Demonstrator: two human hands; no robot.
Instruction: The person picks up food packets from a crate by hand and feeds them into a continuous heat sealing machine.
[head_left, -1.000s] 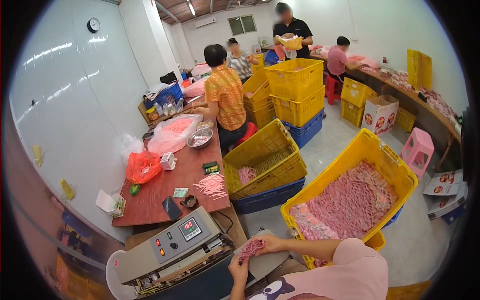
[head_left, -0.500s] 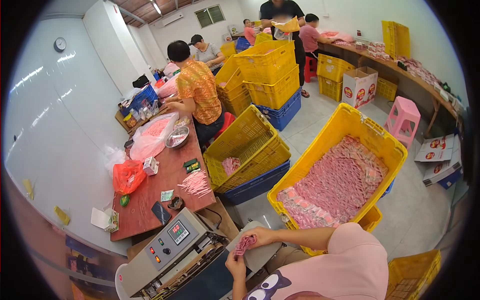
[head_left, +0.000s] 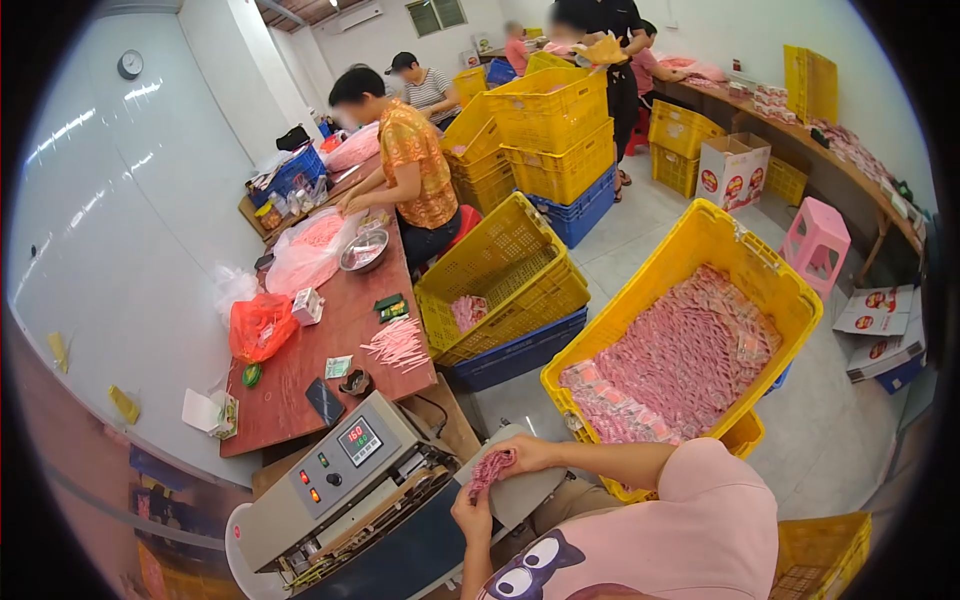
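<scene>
A small bundle of pink, clear-wrapped packets (head_left: 490, 470) is held between my two hands, over the grey plate beside the machine. My right hand (head_left: 530, 453) has its fingers closed on the bundle's upper right end. From below, my left hand (head_left: 472, 513) pinches the lower end. Just left of my hands stands a grey sealing machine (head_left: 345, 480) with a lit red and green display. To the right, a large yellow crate (head_left: 765, 255) holds a thick layer of similar pink packets (head_left: 680, 350).
On the red-brown table (head_left: 300, 375) lie pink sticks (head_left: 396, 345), a phone (head_left: 323, 400), a red plastic bag (head_left: 262, 328) and a metal bowl (head_left: 364, 250). A co-worker in an orange shirt (head_left: 413, 150) sits there. Yellow crates (head_left: 550, 110) are stacked beyond; a pink stool (head_left: 815, 245) stands right.
The whole view has shifted slightly. The co-worker in orange has both arms reaching over the table, head turned more to the side. My hands still hold the bundle in nearly the same place.
</scene>
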